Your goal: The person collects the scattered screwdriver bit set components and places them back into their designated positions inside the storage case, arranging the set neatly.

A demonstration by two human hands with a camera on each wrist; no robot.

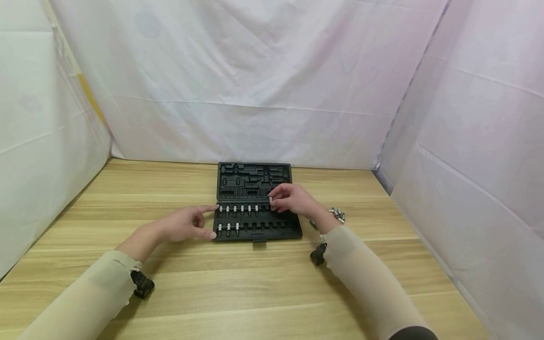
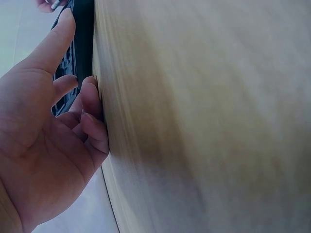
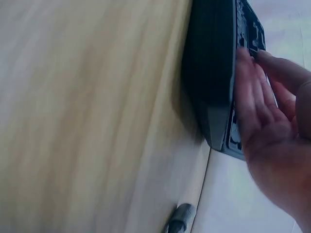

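Observation:
A black plastic case lies unfolded on the table, with silver bit sockets standing in its near half. Several fill the left of the upper row and three the left of the lower row. My right hand pinches a small silver bit socket between thumb and fingertips, over the right part of the upper row. At the case's left side, my left hand touches its edge with extended index finger and thumb. The remaining left fingers bend in beside the case, holding nothing.
A loose pile of silver sockets lies right of the case, partly behind my right wrist. The case's moulded lid half lies toward the back. White sheets hang behind and on both sides of the wooden table.

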